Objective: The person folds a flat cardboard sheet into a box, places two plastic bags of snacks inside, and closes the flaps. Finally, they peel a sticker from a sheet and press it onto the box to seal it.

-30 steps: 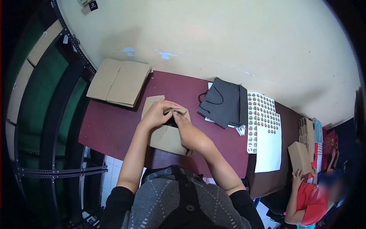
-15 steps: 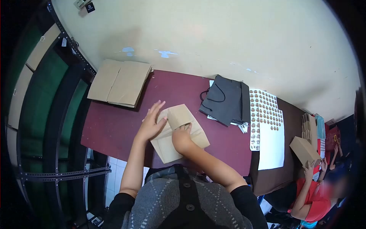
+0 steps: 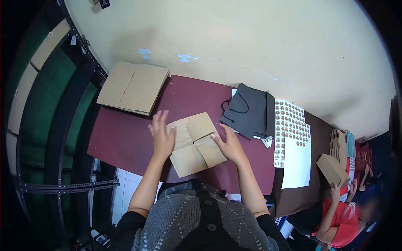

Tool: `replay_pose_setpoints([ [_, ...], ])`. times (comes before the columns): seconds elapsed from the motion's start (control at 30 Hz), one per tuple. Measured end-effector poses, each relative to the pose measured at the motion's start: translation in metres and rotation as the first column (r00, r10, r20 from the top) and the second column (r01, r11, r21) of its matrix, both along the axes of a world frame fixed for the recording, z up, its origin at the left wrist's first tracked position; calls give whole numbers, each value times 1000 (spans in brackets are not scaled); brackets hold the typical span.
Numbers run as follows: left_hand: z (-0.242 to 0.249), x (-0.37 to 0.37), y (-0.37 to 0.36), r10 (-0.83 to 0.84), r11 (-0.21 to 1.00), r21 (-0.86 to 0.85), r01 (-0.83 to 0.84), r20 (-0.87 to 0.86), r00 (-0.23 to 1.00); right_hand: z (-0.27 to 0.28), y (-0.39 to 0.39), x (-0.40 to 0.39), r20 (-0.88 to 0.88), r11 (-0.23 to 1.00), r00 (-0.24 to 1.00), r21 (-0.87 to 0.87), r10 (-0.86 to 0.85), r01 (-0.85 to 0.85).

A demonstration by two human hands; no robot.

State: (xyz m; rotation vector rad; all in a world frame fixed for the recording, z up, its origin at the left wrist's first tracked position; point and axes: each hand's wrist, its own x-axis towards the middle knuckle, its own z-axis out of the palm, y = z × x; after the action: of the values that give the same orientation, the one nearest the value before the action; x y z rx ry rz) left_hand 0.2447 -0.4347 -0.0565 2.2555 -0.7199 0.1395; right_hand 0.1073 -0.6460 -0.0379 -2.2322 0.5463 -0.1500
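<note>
The right hand (image 3: 229, 145) had moved from the folded cardboard's (image 3: 188, 161) middle to its right side; it and the left hand (image 3: 162, 140), fingers spread open, flanked it near the desk's (image 3: 121, 138) front edge.

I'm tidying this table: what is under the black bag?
Pale, paper-like pieces poke out at the black bag's lower right, and a pale corner shows at its upper left. The rest beneath is covered.

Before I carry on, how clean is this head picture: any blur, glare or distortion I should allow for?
Head view: wide-angle bending, black corners; soft shadow on the wall behind the cardboard stack; left hand's fingertips slightly blurred; co-worker's face smudged; no strong glare on the carton.
</note>
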Motion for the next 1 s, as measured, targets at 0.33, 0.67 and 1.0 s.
replay_pose_setpoints([
  [0.33,-36,-56,28,-329,830,-542,-134,-669,666,-36,3,11,-76,885,997,463,-8,42],
  [0.67,-20,-56,27,-413,845,-532,-58,-717,561,-33,-3,13,-142,941,989,331,-30,76],
  [1.0,120,-20,46,-347,522,-853,2,-210,914,80,-6,-22,601,683,712,692,-363,-235],
])
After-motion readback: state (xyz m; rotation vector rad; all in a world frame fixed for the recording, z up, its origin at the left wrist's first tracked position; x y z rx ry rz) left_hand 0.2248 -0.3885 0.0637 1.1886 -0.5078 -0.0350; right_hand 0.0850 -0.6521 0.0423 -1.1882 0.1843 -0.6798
